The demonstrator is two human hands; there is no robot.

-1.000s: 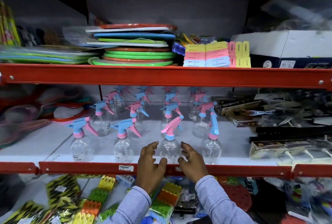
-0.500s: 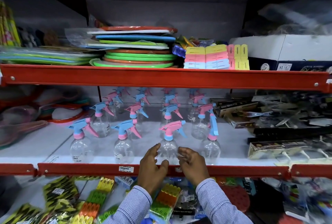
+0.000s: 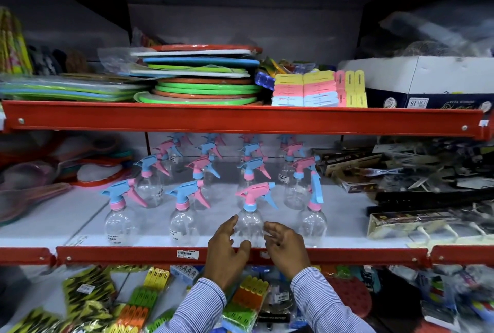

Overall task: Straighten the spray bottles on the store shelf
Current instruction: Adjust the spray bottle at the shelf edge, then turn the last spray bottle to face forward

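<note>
Clear spray bottles with pink and blue trigger heads stand in rows on the white middle shelf. The third front-row spray bottle has a pink head whose nozzle points left. My left hand cups its lower left side, thumb in front of its base. My right hand hovers at its right side with fingers curled and apart. Two front bottles to the left carry blue heads pointing left. The right front bottle has its blue head turned sideways, out of line.
A red shelf lip with a price tag runs in front of the bottles. Dark packaged goods crowd the shelf's right, plastic strainers its left. Stacked plates and clip packs sit above. Clothespin packs hang below.
The pink head of the held bottle has swung from tilted up towards me to level and pointing left. My hands have spread a little wider around the bottle.
</note>
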